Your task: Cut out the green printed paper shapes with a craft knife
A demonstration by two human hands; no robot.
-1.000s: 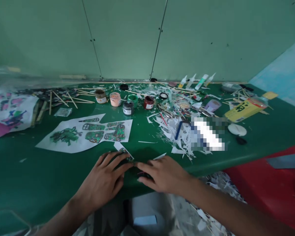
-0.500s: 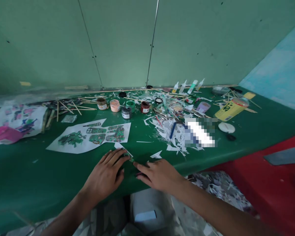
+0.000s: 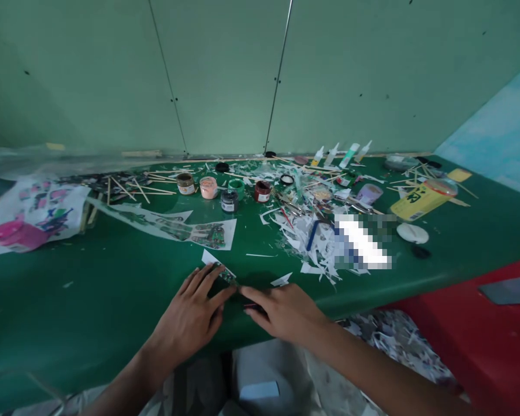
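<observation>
My left hand (image 3: pixel 188 315) lies on the table with fingers stretched out. Its fingertips press on a small green-painted paper piece (image 3: pixel 227 275) with a white edge. At the near end of that piece is the index fingertip of my right hand (image 3: pixel 286 312). A thin dark reddish stick-like tool (image 3: pixel 252 306) sits between that hand's thumb and fingers; most of it is hidden, so its kind cannot be made out. Beyond my left hand is a white sheet (image 3: pixel 229 234) with green painted shapes, its left part lifted and curled. A loose paper scrap (image 3: pixel 281 280) lies by my right hand.
Open paint jars (image 3: pixel 230 200) stand beyond the sheet. Paper scraps (image 3: pixel 299 231) are heaped at right, near a yellow-labelled container (image 3: pixel 422 199). Glue bottles (image 3: pixel 349 155) lean near the wall. At left are a pink object (image 3: pixel 19 234) and thin sticks (image 3: pixel 123 188).
The painted sheet's left part has risen and curled toward the back. My left fingertips have shifted slightly along the small paper piece. The whole view has moved a little to the left.
</observation>
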